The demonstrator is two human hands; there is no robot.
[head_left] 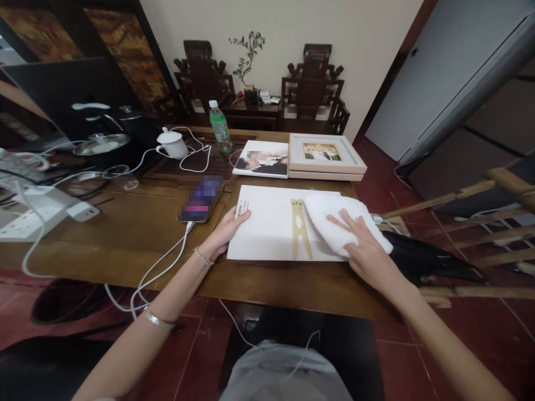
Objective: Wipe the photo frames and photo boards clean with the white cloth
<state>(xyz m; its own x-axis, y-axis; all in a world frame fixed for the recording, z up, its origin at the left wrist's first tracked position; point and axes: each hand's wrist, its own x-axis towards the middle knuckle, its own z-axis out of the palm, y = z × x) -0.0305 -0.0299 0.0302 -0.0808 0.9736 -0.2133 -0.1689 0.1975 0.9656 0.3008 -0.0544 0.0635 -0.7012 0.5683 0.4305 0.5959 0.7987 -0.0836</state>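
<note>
A flat white panel lies on the wooden table, with small dark print near its left edge. Down its middle runs a beige A-shaped easel stand. My left hand grips the panel's left edge, thumb on top and the other fingers mostly hidden. Over the right part of the panel is a folded white cloth. My right hand holds this cloth down from above, its fingers somewhat spread, and the panel's right end is covered.
Behind the panel lie a photo print and a wooden picture frame. A green-labelled bottle, white lidded cup and cabled phone are left. A power strip sits far left; bamboo poles stand right.
</note>
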